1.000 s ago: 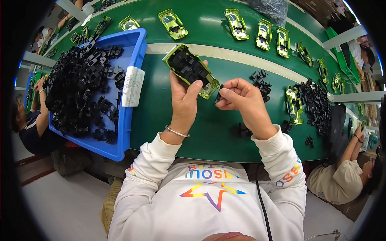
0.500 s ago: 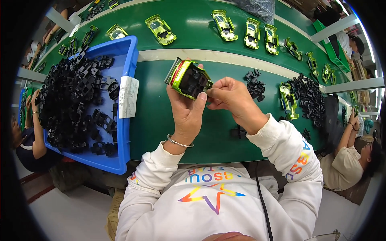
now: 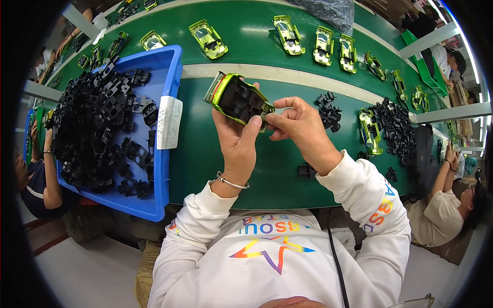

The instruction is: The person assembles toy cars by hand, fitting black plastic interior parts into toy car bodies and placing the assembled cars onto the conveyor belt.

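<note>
Above the green table, my left hand (image 3: 237, 146) is closed around a yellow-green toy car body (image 3: 218, 98). Its hollow underside faces up, and black parts show inside the shell. A dark spoiler sticks out at its left end. My right hand (image 3: 298, 123) pinches at the car body's right end with thumb and index finger. Whether a small part sits between those fingertips is hidden. Right of this hand lies a small pile of black plastic parts (image 3: 328, 110), and another black part (image 3: 306, 171) lies nearer to me.
A blue bin (image 3: 163, 197) heaped with black plastic parts stands at the left. Several green car bodies (image 3: 207, 39) lie along the far strip. At the right, one car body (image 3: 370, 131) lies beside a black parts heap (image 3: 394, 126). Co-workers sit at both sides.
The car body has tilted slightly in my left hand, its underside now showing more. My right hand's fingers have shifted a little at its right end.
</note>
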Available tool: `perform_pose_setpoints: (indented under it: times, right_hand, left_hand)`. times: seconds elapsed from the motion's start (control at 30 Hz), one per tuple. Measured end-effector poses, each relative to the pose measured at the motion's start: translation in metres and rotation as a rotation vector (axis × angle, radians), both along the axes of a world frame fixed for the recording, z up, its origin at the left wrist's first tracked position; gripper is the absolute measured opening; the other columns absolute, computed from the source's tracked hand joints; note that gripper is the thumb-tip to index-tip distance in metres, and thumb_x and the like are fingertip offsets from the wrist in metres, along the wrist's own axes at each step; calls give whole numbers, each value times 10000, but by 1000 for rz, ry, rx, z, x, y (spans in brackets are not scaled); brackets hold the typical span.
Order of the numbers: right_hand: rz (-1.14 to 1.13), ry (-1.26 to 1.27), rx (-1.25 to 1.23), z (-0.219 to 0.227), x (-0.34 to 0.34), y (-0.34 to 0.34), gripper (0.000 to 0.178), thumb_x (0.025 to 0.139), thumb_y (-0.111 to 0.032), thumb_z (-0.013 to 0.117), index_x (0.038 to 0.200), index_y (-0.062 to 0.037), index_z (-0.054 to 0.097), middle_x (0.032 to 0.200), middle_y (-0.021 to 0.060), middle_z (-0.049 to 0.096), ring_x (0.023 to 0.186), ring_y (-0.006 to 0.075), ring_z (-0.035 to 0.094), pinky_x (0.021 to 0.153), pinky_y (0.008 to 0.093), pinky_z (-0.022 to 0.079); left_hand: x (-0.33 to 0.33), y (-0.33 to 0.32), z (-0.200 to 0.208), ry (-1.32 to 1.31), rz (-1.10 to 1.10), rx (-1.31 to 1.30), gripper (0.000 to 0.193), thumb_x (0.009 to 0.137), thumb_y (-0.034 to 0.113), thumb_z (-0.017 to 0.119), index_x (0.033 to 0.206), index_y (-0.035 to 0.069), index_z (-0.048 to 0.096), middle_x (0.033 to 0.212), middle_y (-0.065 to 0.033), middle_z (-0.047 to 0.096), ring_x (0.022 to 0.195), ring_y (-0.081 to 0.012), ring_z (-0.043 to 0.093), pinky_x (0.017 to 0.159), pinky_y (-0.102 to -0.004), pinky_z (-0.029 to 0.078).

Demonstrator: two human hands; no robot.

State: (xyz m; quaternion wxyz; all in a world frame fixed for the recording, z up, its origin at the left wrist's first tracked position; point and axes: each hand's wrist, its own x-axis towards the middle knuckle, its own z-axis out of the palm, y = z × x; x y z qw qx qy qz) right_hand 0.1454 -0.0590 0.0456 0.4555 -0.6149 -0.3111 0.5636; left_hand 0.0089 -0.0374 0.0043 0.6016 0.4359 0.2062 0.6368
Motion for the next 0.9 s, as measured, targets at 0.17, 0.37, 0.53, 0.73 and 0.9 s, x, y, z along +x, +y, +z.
perform_pose_setpoints:
  times: [0.17,0.37,0.53,0.73,0.9]
  right_hand:
    - [39,81,-23,0,5,-1,380,887,-123,747,1184,34,571,810,77,685,634,115,640,587,238,525]
    - [60,180,2,-9,8,-3,351,901,-161,735,1167,13,587,813,55,672,632,96,615,597,227,505]
    - [91,114,-32,5,12,-4,324,892,-159,742,1117,22,596,835,52,667,654,100,618,584,238,503]
    - [102,-922,753,4,22,-16,190,838,-51,716,1017,-70,657,806,60,610,609,182,621,551,302,487]
    - [532,-1382,880,11,22,-11,218,780,-50,716,988,-90,664,750,46,564,650,231,618,548,355,481]
  left_hand:
    - [0,2,5,-112,-60,-74,701,894,-103,531,1506,78,242,1507,-127,377,1400,-324,431,1111,-426,416]
    - [-4,7,11,-205,-144,-190,766,875,-136,501,1538,113,210,1551,-143,343,1418,-349,407,1125,-444,406]
    - [-1,4,12,-178,-162,-191,755,879,-127,468,1544,120,210,1567,-154,328,1424,-372,390,1128,-459,416]
    - [-2,10,14,-147,-136,-228,696,897,-96,449,1531,88,230,1542,-169,358,1412,-389,401,1117,-472,434]
    - [-4,15,10,-93,-174,-275,667,903,-88,454,1518,72,250,1508,-164,402,1383,-374,446,1099,-457,452]
